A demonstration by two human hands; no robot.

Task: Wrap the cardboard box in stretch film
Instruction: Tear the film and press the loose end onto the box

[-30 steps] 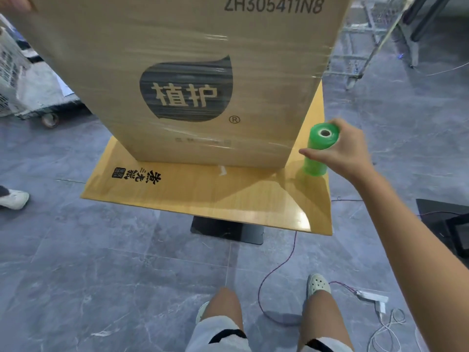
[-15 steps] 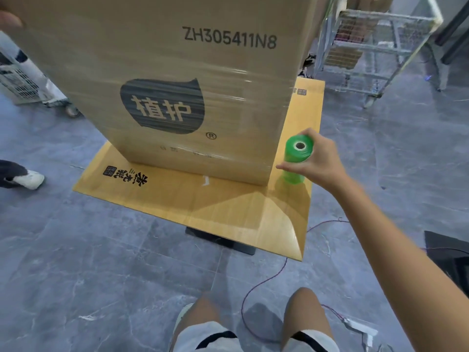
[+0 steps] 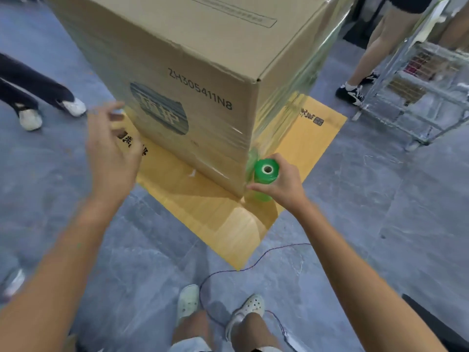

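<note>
A person in pale clogs (image 3: 250, 307) faces the near corner of a tall cardboard box (image 3: 203, 59). A thin purple cord (image 3: 253, 265) loops over the grey floor (image 3: 380, 224) between the feet and the box. The right hand (image 3: 284, 184) grips an upright green stretch film roll (image 3: 265, 174), fingers curled round it, just beside the box's near bottom corner. Glossy film (image 3: 291, 97) stretches from the roll up the box's right face and bands its lower sides. The left hand (image 3: 111, 153), blurred, hangs in front of the box's printed face, fingers spread and relaxed, holding nothing and apart from the cardboard. The box stands on a yellow wood-grain surface (image 3: 203, 212) whose corner juts out from under the box's near corner. The printed face carries a dark logo and the code ZH305411N8. Left of the box stand a bystander's dark trouser legs (image 3: 30, 85) and white shoes. Behind the box to the right are bare legs (image 3: 375, 47) in black-and-white trainers, beside a wire roll cart (image 3: 418, 97).
</note>
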